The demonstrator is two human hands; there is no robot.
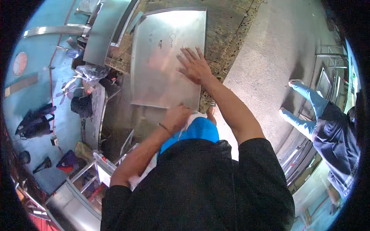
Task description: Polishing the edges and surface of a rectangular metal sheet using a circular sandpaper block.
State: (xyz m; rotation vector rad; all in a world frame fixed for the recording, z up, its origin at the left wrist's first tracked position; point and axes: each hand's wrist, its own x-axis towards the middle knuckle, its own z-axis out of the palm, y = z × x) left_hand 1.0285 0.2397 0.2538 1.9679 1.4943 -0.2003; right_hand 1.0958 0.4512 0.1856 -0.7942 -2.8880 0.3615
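Note:
A shiny sheet-metal panel [165, 69] with narrow raised edges and some dark handwritten marks lies on a worn wooden workbench [223, 34]. My right hand [195, 68] rests on the panel's right part, palm down with fingers spread. At the panel's near edge, my left hand [178, 117] is closed, its fingers curled. Whatever it may hold is hidden from this view. A dark band circles the left wrist.
Another metal sheet [101, 34] and a long metal strip [125, 23] lie left of the panel. A crumpled plastic bag [91, 73] sits beside the bench. Metal frames [83, 181] stand at lower left. Another person [327, 127] is at the right, beyond the concrete floor [262, 65].

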